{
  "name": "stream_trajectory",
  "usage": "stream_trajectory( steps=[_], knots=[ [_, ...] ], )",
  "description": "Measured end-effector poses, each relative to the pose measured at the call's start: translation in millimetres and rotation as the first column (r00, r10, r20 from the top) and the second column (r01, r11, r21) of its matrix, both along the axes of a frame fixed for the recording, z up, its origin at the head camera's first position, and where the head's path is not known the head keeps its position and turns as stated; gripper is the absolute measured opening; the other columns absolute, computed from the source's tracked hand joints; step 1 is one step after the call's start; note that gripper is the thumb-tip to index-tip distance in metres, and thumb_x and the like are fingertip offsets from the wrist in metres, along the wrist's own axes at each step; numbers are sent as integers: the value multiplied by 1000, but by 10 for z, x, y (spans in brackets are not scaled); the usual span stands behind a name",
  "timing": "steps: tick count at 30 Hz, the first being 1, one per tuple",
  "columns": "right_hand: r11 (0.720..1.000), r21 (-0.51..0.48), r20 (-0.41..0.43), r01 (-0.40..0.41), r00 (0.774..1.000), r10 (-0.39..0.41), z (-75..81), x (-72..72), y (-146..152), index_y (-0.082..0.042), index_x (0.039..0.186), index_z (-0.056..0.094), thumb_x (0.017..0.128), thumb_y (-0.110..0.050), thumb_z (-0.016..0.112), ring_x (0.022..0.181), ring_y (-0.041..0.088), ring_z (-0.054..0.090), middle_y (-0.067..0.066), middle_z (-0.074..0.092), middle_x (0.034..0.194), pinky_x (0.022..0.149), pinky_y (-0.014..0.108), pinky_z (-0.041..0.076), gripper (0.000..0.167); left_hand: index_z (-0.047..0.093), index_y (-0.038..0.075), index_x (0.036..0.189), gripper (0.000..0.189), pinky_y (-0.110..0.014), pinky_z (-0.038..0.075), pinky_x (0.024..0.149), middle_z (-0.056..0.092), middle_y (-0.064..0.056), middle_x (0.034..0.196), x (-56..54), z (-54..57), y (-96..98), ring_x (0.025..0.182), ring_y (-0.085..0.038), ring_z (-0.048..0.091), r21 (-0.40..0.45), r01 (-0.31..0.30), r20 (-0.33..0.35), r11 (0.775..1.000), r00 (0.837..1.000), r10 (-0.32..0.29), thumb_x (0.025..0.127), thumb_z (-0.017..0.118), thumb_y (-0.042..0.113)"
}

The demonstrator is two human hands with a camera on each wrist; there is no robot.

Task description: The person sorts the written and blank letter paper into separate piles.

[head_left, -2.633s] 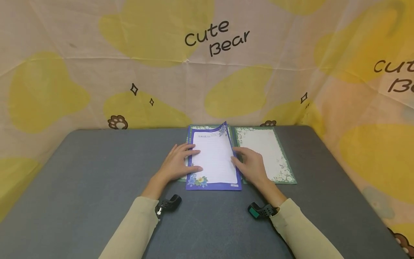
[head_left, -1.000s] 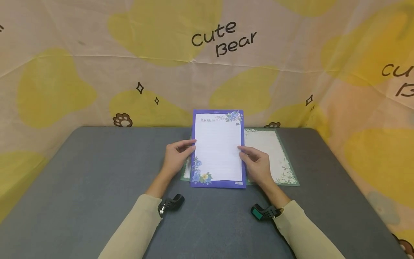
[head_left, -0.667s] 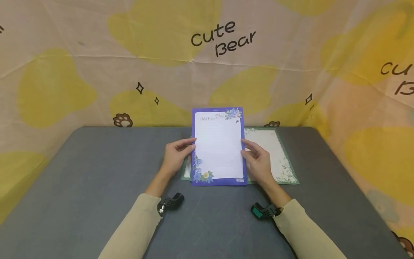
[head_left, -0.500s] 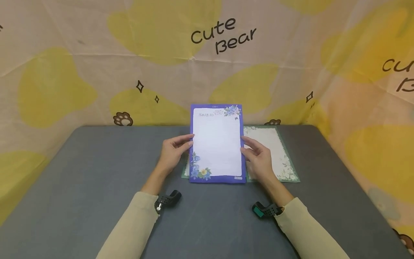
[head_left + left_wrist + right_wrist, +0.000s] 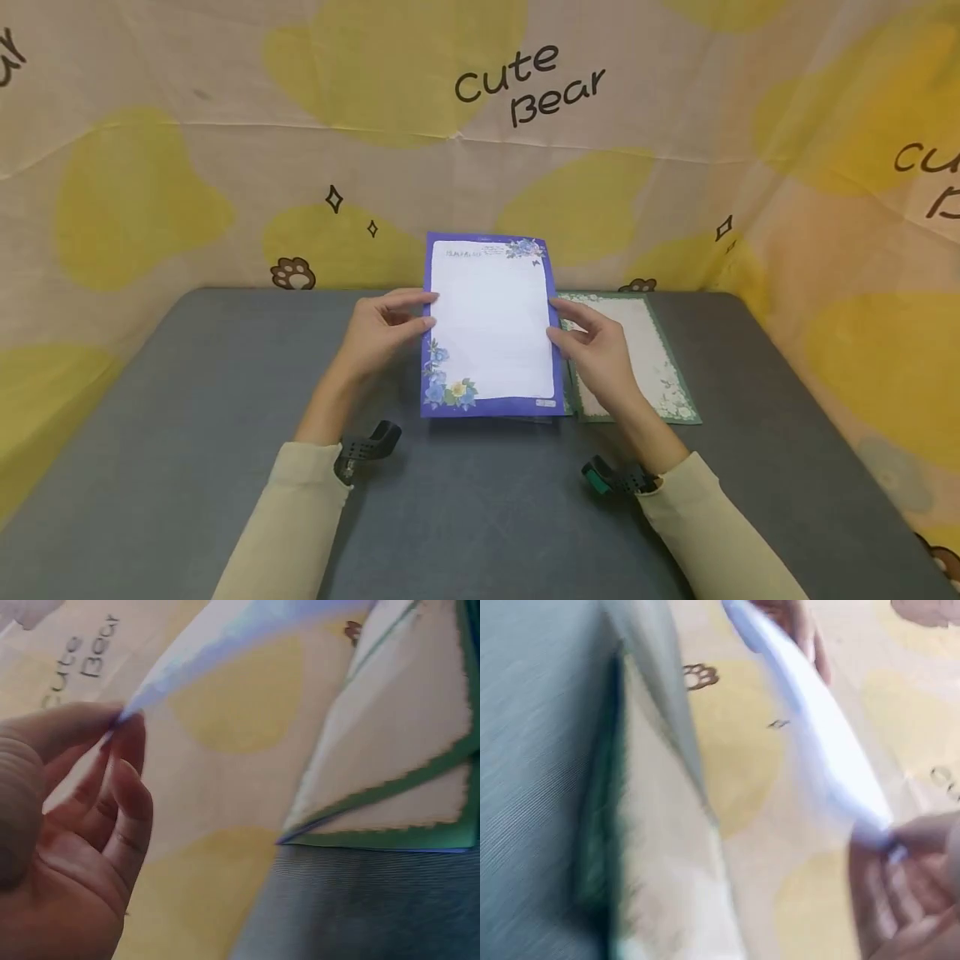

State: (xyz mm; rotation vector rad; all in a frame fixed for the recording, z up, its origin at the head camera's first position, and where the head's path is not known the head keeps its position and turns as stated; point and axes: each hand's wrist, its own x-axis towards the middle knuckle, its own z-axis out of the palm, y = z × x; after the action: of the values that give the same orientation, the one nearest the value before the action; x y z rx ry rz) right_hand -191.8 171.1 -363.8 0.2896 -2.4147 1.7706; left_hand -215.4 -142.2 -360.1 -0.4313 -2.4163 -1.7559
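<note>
A sheet of writing paper (image 5: pixel 491 325) with a purple border and blue flowers is held up in front of the person. My left hand (image 5: pixel 375 333) pinches its left edge between thumb and fingers. At the opposite edge, my right hand (image 5: pixel 600 354) pinches it the same way. The left wrist view has the left hand (image 5: pixel 82 795) gripping the paper's thin edge (image 5: pixel 217 645), away from the green-bordered sheets (image 5: pixel 405 727). Seen from the right wrist, the right hand (image 5: pixel 907 892) holds the blurred paper (image 5: pixel 829 735) slightly bowed, with left-hand fingers (image 5: pixel 810 637) at the far side.
A green-bordered floral sheet (image 5: pixel 648 358) lies on the grey table (image 5: pixel 480 517) at the right, its left part hidden behind the raised paper. Patterned yellow and cream cloth (image 5: pixel 390 83) hangs close behind the table.
The purple-bordered paper has risen off the green-bordered sheets and, in the last half second, shifted left. Both hands moved with it. The left fingers, earlier spread over its edge, now pinch it.
</note>
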Motion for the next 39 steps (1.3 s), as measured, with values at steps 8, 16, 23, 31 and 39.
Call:
stream_trajectory(
  steps=[8,16,23,31,39],
  knots=[
    [991,130,-44,40,998,-35,306,-62,-327,-13,143,59,95,-11,69,40,6,31,17,70,125,42,23,30,49,71,8,127,37,-17,49,61,60,-9,144,59,237,-201,73,-7,58,-86,-89,-30,992,996,87,91,75,13],
    [986,164,-93,-1,996,16,511,-107,-641,-14,140,62,93,-8,71,49,12,52,9,63,142,45,23,36,48,69,8,130,38,-22,36,50,68,-8,128,145,372,-465,60,-9,42,-91,-155,-86,984,985,148,92,74,9],
    [997,-4,-89,-72,993,72,563,-109,-824,-13,138,63,92,-3,71,49,11,57,6,62,144,50,18,43,49,67,8,133,43,-25,33,49,55,8,71,183,422,-592,59,-9,42,-62,-187,-71,980,981,183,92,74,11],
    [995,-5,-40,-96,995,96,456,-106,-971,-14,139,62,94,-8,70,70,18,75,7,64,142,61,24,55,46,67,13,134,41,-20,38,55,54,-5,94,192,402,-657,75,-16,46,-191,-287,-50,939,958,282,93,72,13],
    [985,85,10,-147,989,146,270,-155,-1118,-16,139,63,93,-9,70,82,32,76,13,75,119,52,26,42,47,66,11,135,41,-23,35,50,49,-9,86,157,303,-786,69,-16,42,-287,-310,-8,906,947,321,94,70,8]
  ],
)
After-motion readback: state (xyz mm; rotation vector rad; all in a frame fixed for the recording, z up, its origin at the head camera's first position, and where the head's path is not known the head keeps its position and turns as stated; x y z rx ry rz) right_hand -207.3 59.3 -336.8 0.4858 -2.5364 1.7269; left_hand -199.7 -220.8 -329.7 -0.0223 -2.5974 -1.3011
